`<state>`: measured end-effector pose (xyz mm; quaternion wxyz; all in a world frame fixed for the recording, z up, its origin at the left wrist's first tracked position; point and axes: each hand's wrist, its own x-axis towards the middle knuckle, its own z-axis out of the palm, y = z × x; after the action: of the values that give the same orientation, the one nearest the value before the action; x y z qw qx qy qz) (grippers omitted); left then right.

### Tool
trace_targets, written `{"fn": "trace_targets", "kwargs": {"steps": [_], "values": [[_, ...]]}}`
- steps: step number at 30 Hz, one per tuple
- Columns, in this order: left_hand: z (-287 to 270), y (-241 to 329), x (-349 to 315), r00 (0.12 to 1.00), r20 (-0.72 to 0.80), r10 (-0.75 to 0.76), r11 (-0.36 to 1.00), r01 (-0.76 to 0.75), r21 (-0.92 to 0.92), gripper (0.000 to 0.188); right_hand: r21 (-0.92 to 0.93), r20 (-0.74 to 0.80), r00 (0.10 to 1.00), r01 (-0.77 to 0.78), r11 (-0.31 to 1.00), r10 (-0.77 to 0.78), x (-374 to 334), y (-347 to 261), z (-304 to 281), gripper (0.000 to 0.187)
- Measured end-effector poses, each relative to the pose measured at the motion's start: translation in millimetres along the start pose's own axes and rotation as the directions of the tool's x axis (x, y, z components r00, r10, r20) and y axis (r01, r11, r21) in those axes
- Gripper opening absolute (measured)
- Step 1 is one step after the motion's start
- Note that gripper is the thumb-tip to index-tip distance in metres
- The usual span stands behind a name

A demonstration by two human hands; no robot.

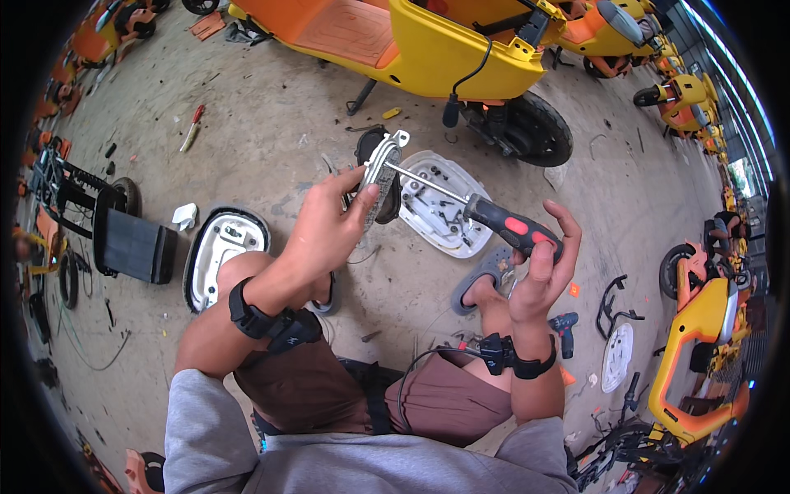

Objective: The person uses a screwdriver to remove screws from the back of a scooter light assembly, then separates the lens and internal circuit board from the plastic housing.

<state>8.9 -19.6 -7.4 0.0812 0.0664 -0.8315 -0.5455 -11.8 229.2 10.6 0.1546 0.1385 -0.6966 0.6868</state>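
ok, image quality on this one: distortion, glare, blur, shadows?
Head view: strong fisheye, black rim; bright blue-white strips bow and glare at upper right. Head view: left hand, right hand and black-and-red-handled screwdriver look fairly sharp. Head view: soft shadows on the grey concrete floor.

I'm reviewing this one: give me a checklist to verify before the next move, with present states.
1. Left hand holds the white-and-grey part: ok.
2. Right hand fully wrapped around the screwdriver: not ok, a finger stands off the handle.
3. Screwdriver tip seated in a screw: cannot tell; it reaches the part, but the contact is too small to read.
4. Left thumb well clear of the tip: not ok, it looks close.
5. Loose hardware gathered in the white shell: ok.
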Motion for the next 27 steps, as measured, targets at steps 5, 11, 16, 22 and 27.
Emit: {"fn": "trace_targets", "kwargs": {"steps": [5, 11, 16, 22, 27], "values": [[2, -3, 1, 1.000, 0.003, 0.018, 1.000, -0.018, -0.008, 0.027, -0.205, 0.009, 0.999, 0.039, 0.978, -0.038, 0, 3, -3, 0.049], [3, 1, -1, 1.000, 0.012, 0.022, 0.999, -0.022, 0.024, 0.028, -0.156, -0.040, 0.980, 0.186, 0.970, -0.195, 2, 9, 3, 0.046], [3, -2, 0, 0.999, 0.006, 0.041, 0.999, -0.042, 0.030, 0.030, -0.134, -0.001, 1.000, -0.004, 0.991, 0.004, 1, 4, -2, 0.041], [2, 3, 0, 1.000, 0.027, -0.008, 1.000, 0.009, -0.019, 0.026, -0.169, -0.013, 0.971, 0.233, 0.958, -0.239, 5, 14, -1, 0.044], [-1, 5, -1, 0.998, 0.050, -0.041, 0.999, 0.042, -0.016, 0.027, -0.144, -0.050, 0.994, -0.104, 0.984, 0.098, 4, 1, -2, 0.054]]}}
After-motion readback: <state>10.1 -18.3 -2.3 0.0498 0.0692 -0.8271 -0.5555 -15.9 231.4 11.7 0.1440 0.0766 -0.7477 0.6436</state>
